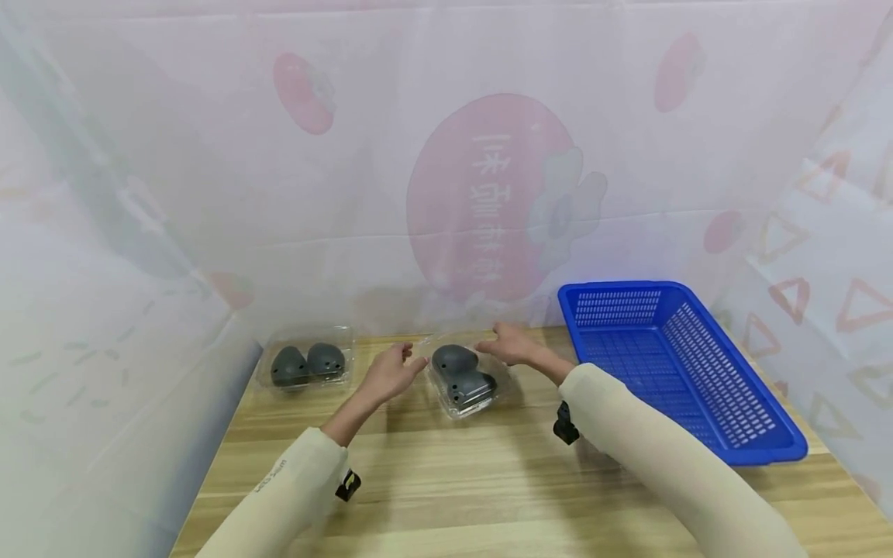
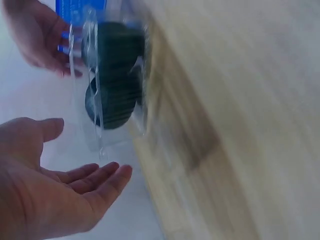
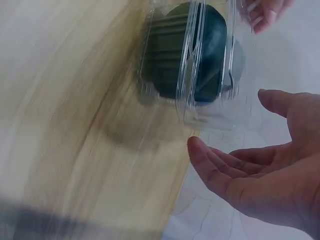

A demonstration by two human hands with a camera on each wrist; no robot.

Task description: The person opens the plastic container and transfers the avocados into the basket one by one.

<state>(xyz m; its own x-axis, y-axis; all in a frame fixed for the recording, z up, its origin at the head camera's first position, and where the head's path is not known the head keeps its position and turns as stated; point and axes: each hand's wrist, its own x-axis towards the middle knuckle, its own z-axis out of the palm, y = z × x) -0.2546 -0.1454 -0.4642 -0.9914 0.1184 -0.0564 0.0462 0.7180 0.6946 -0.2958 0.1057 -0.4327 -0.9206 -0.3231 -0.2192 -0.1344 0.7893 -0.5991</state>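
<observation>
In the head view a clear plastic clamshell box (image 1: 456, 411) sits on the wooden table with its lid over two dark grey-green, rounded pieces (image 1: 455, 359) that have small dark holes. My left hand (image 1: 391, 376) is at the box's left side, thumb and fingers spread apart. On the other side, my right hand (image 1: 512, 345) reaches to the box's far right edge. The left wrist view shows the left fingertips (image 2: 122, 172) just off the box's end. Seen from the right wrist, the right palm (image 3: 280, 185) is turned toward the box, its fingers extended and apart from the plastic.
Another clear box (image 1: 300, 335) with two similar dark pieces stands at the table's back left. A large blue perforated basket (image 1: 621, 285) takes up the right side. Printed white cloth (image 1: 349, 194) walls the table at the back and both sides.
</observation>
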